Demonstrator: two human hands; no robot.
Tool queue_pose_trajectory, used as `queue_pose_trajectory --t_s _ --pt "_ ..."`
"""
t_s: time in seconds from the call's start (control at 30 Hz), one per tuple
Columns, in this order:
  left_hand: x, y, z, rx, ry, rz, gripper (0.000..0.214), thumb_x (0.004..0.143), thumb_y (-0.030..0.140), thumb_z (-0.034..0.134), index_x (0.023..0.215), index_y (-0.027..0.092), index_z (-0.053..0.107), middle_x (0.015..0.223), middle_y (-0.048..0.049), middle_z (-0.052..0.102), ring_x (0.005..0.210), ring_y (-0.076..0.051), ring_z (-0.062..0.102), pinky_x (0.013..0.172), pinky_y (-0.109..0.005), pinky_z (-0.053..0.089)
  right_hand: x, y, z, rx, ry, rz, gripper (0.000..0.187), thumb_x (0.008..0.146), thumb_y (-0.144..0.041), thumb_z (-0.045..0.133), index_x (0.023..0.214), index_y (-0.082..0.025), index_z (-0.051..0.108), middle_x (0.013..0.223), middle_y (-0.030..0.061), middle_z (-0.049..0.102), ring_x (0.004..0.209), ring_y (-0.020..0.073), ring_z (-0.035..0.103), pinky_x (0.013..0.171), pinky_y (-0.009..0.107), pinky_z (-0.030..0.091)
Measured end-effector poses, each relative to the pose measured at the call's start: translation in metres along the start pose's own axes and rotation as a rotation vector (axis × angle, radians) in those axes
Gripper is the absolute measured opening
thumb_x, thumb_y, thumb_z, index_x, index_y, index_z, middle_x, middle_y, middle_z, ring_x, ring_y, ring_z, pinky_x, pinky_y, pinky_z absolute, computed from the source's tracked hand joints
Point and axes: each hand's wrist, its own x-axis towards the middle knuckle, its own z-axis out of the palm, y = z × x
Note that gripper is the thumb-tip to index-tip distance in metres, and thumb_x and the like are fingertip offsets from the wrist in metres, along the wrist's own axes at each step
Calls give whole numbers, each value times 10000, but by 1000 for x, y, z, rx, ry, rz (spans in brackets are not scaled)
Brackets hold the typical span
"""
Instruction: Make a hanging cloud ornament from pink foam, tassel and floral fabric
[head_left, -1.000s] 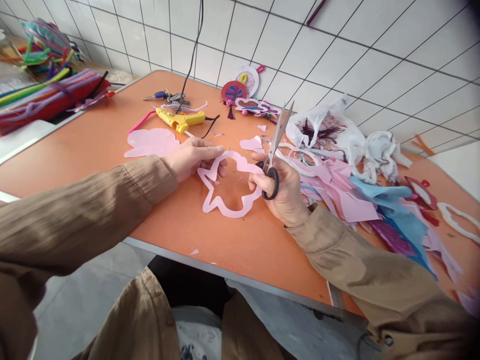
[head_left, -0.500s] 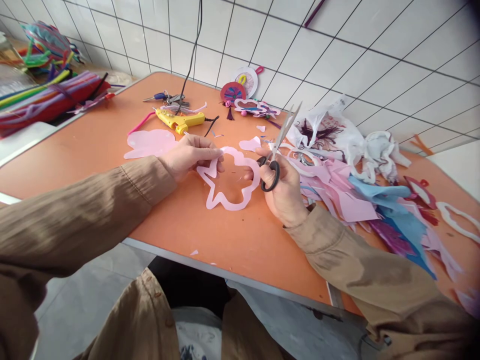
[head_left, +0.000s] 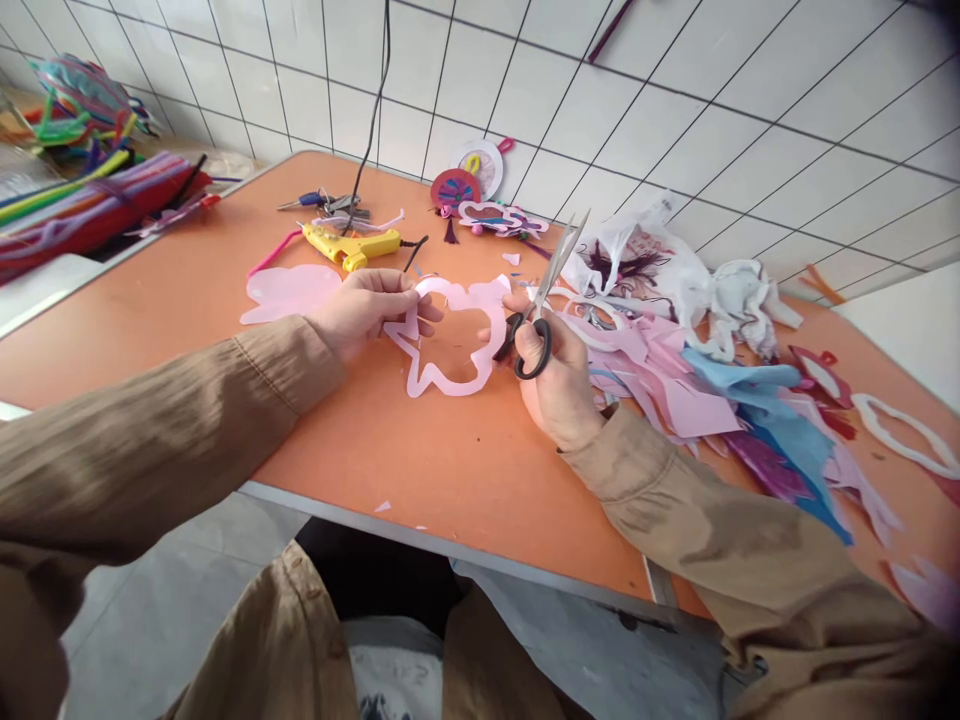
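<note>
A pink paper cut-out frame [head_left: 450, 385], hollow in the middle with a lobed outline, hangs just above the orange table [head_left: 420, 460]. My left hand [head_left: 360, 310] pinches its left edge between thumb and fingers. My right hand [head_left: 551, 375] grips black-handled scissors [head_left: 541, 305] through the loops; the blades point up and away and are slightly apart, beside the frame's right edge. Both arms wear brown sleeves.
A yellow glue gun [head_left: 352, 246] with a black cord lies behind my left hand, next to a solid pink paper shape [head_left: 289, 292]. Pink, blue and purple scraps [head_left: 720, 390] and crumpled white bags [head_left: 675, 270] fill the right side. Pipe cleaners [head_left: 82, 205] lie far left.
The pink frame and both hands have drifted up and to the left on the table. The scissors moved with my right hand and stay tilted up beside the frame's right edge.
</note>
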Motion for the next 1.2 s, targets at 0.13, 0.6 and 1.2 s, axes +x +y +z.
queue_pose_trajectory --t_s 0.13,0.6,1.2 --pt "-1 1 1 -21 5 -18 159 913 99 548 765 117 603 805 -92 754 581 -178 719 634 -321 578 -1 0 0 -91 -20 -14 413 823 -580 718 1072 -254 669 763 -9 634 688 151 624 526 284 454" --pt "4 -2 -7 -203 -121 28 162 902 111 563 743 107 594 783 -131 762 632 -201 742 587 -285 562 25 -12 -29 -886 -185 -249 561 822 -377 666 1337 -154 650 985 89 655 965 246 638 966 437 520" --pt "-13 -7 6 99 -85 327 286 818 392 749 782 144 610 673 -68 736 556 -141 679 525 -224 528 22 -34 -15 -1832 -173 -116 492 875 -386 546 1274 -99 562 921 158 740 848 326 698 679 365 394"
